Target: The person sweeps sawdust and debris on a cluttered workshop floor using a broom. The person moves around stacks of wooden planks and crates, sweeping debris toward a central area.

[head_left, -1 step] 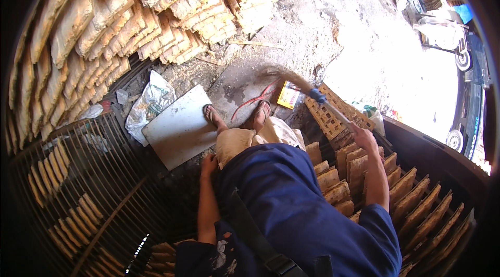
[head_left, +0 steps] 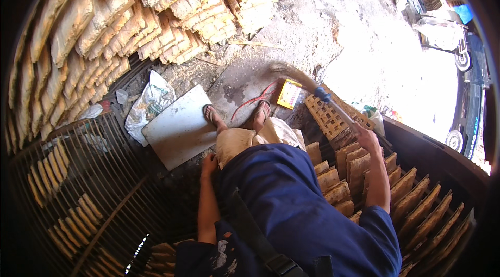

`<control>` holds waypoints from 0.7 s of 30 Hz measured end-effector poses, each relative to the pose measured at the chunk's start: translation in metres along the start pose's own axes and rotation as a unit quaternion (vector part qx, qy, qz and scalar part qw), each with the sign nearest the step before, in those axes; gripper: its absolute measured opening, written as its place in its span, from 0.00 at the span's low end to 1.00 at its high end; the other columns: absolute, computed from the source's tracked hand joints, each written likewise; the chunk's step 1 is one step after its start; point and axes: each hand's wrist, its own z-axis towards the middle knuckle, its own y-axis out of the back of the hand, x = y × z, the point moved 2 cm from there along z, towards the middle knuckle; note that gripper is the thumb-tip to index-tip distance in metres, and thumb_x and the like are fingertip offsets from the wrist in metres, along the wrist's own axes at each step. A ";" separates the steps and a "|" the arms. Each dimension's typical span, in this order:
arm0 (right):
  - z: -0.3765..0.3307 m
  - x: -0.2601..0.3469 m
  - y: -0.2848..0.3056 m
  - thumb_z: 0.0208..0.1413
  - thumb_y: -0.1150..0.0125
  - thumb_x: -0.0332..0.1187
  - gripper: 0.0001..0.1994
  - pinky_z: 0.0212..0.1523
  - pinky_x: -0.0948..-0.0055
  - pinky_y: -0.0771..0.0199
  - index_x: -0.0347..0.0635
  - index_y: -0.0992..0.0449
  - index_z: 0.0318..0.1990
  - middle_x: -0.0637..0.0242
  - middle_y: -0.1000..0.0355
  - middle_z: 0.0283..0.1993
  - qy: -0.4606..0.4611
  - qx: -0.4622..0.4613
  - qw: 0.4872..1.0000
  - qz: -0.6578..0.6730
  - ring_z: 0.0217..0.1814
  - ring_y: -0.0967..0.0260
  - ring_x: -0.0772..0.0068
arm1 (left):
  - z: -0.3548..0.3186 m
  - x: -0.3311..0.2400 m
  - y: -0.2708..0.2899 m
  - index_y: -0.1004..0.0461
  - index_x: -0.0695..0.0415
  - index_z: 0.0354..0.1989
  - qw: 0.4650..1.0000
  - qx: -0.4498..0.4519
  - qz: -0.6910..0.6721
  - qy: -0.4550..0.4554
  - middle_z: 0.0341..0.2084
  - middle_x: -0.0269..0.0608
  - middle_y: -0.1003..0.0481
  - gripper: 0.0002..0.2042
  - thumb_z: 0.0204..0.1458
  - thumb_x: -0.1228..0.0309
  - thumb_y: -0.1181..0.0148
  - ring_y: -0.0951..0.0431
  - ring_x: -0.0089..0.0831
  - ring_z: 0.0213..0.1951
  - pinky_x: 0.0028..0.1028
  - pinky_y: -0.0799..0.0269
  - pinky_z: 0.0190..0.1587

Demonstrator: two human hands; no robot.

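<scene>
My right hand (head_left: 368,139) is closed round the pale handle of a whisk broom (head_left: 298,74). Its brown bristles point away to the left above the floor, blurred by motion, and a blue binding sits where they meet the handle. Under the broom, beside its handle, lies a tan perforated crate (head_left: 325,118). Down by my left thigh hangs my left hand (head_left: 209,164), close to the edge of my beige shorts; its fingers are mostly hidden. A yellow box (head_left: 289,93) stands on the floor near the bristles.
Tan slabs (head_left: 401,188) stand upright in rows on my right, and large stacks (head_left: 172,11) rise at far left. A slatted rack (head_left: 99,173) holds more slabs. A white board (head_left: 177,126), a plastic sack (head_left: 153,100) and red strips (head_left: 255,101) lie about my feet. A vehicle (head_left: 471,84) is parked far right.
The broom has shifted slightly to the right, its blue binding and bristles with it. My right hand has moved a little the same way; my left hand looks unmoved.
</scene>
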 end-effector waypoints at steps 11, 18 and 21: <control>-0.014 -0.014 -0.012 0.53 0.52 0.33 0.28 0.43 0.49 0.30 0.54 0.42 0.65 0.38 0.28 0.37 -0.024 -0.150 0.985 0.079 0.40 0.28 0.39 | 0.011 -0.020 0.013 0.25 0.57 0.40 0.998 -0.006 0.061 -0.001 0.37 0.50 0.23 0.15 0.52 0.60 0.47 0.24 0.47 0.43 0.39 0.30 0.45; -0.076 0.062 -0.011 0.54 0.49 0.35 0.28 0.39 0.53 0.29 0.56 0.43 0.65 0.41 0.28 0.33 0.099 -0.014 0.985 0.141 0.35 0.27 0.42 | 0.006 -0.037 0.015 0.26 0.58 0.39 0.998 -0.008 0.068 -0.009 0.37 0.51 0.23 0.15 0.52 0.60 0.48 0.23 0.47 0.42 0.39 0.30 0.45; -0.064 0.109 -0.029 0.55 0.48 0.36 0.28 0.38 0.55 0.29 0.57 0.43 0.65 0.41 0.28 0.34 0.175 0.043 0.974 0.137 0.36 0.26 0.45 | 0.000 -0.039 0.021 0.26 0.59 0.39 0.999 -0.006 0.051 0.004 0.35 0.51 0.23 0.15 0.52 0.60 0.48 0.23 0.47 0.41 0.38 0.30 0.44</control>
